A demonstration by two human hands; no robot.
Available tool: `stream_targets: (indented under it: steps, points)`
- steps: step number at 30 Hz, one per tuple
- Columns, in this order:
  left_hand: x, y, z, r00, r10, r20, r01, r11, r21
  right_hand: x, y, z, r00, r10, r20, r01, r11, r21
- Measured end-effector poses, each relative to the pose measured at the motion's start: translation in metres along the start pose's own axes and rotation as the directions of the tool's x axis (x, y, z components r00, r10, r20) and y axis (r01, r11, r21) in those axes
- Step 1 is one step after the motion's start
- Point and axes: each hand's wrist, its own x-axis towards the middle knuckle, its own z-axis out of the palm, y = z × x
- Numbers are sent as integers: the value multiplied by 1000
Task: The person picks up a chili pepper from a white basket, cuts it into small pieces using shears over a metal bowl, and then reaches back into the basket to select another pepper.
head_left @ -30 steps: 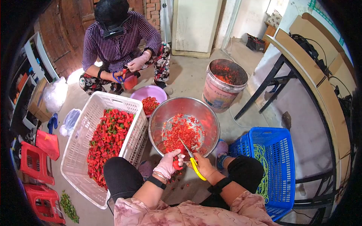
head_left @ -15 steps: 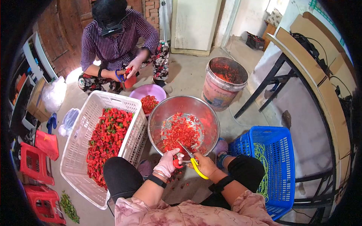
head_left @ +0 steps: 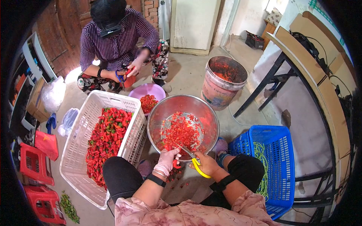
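My left hand (head_left: 166, 162), in a pale glove, is closed on a red chili pepper (head_left: 176, 164) at the near rim of the steel basin (head_left: 214, 124). My right hand (head_left: 207, 164) grips yellow-handled scissors (head_left: 199, 168), their blades pointing to the pepper and over the basin. Chopped red pepper (head_left: 181, 132) covers much of the basin's bottom. Left of the basin stands a white plastic crate (head_left: 77, 132) that holds a heap of whole red peppers (head_left: 107, 139), a few of them green.
Across from me a crouching person (head_left: 117, 45) holds blue-handled scissors and a red pepper by a purple bowl (head_left: 160, 91) of cut pepper. A stained bucket (head_left: 222, 90) stands behind the basin. On my right are a blue crate (head_left: 284, 169) and a table (head_left: 301, 56); red stools (head_left: 36, 164) stand left.
My left hand and the pepper have shifted slightly, and the scissor blades have swung a little closer to the pepper. The other person's hands have barely moved.
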Motion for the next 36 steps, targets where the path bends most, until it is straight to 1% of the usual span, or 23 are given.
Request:
stream_targets:
  steps: [1, 2, 4, 7, 8, 10, 11, 12, 13, 14, 16, 20, 22, 23, 25, 27, 28, 30, 31, 32, 33, 35, 36]
  points:
    - [0, 0, 0, 1000, -1, 0, 1, 1000, 2, 0, -3, -3, 1000, 22, 20, -21, 997, -72]
    - [1, -1, -1, 1000, 5, 8, -5, 1000, 10, 1, -6, -5, 1000, 23, 19, -21, 997, -71]
    - [5, -3, -4, 1000, 8, 17, -9, 1000, 17, 1, -8, -8, 982, 133, 136, -120, 988, -98]
    - [10, -4, -8, 1000, -19, 1, 19, 998, -53, 3, 6, -2, 983, 110, 145, -104, 994, -43]
    - [9, -1, -7, 998, -57, 2, 56, 991, -121, 3, 6, 0, 983, 110, 145, -104, 994, -43]
    - [9, 1, -7, 996, -92, 5, 92, 977, -193, 2, 7, 3, 995, 86, 53, -95, 973, 209]
    - [10, 1, -6, 990, -131, 53, 141, 948, -287, 2, 12, 7, 995, 84, 54, -93, 974, 207]
    - [11, 1, -6, 981, -165, 105, 192, 907, -374, 3, 17, 12, 1000, 19, 15, -21, 981, 191]
    - [11, 0, -7, 981, -164, 105, 192, 907, -374, 4, 22, 15, 999, -46, -24, 49, 984, 173]
    - [9, 2, -5, 971, -182, 158, 233, 875, -425, 3, 16, 13, 999, -46, -24, 49, 984, 174]
    - [7, 2, -3, 958, -197, 210, 276, 838, -471, -1, 3, 9, 1000, 2, -8, -2, 998, 57]
    - [13, -3, -5, 935, -216, 282, 332, 817, -472, -1, -11, 2, 998, 69, -3, -69, 998, -9]
    - [18, -6, -7, 921, -237, 310, 370, 786, -496, -1, -15, 0, 983, 172, 67, -168, 984, -51]
    - [18, -7, -7, 928, -228, 296, 353, 792, -498, -1, -12, 1, 983, 172, 68, -168, 984, -52]
    - [18, -7, -7, 934, -220, 281, 338, 797, -500, -1, -1, 7, 998, 50, -33, -49, 998, 43]
    - [14, -3, -4, 966, -181, 182, 245, 866, -435, 1, 6, 6, 998, 50, -35, -47, 996, 76]
    - [12, -2, -3, 967, -181, 182, 244, 866, -436, 2, 9, 6, 998, 48, -38, -44, 993, 110]
    - [8, 0, 0, 996, -81, 49, 93, 939, -332, 1, 5, 2, 997, 74, -22, -71, 990, 120]
    - [6, 1, 2, 996, -81, 49, 92, 939, -331, 1, 9, 3, 1000, 7, -28, -4, 994, 111]
    - [3, 2, 3, 998, -40, 41, 49, 967, -251, 2, 5, 0, 998, -60, -33, 63, 993, 102]
    - [1, 3, 4, 999, 1, 36, 5, 986, -169, 1, 0, -2, 998, -60, -35, 63, 993, 103]
    - [1, 1, 4, 998, 13, 61, -5, 992, -124, -3, -11, -8, 1000, 0, -14, -1, 998, -64]
    - [1, 1, 3, 996, 24, 87, -17, 997, -81, -3, -12, -8, 1000, 0, -16, -1, 998, -62]
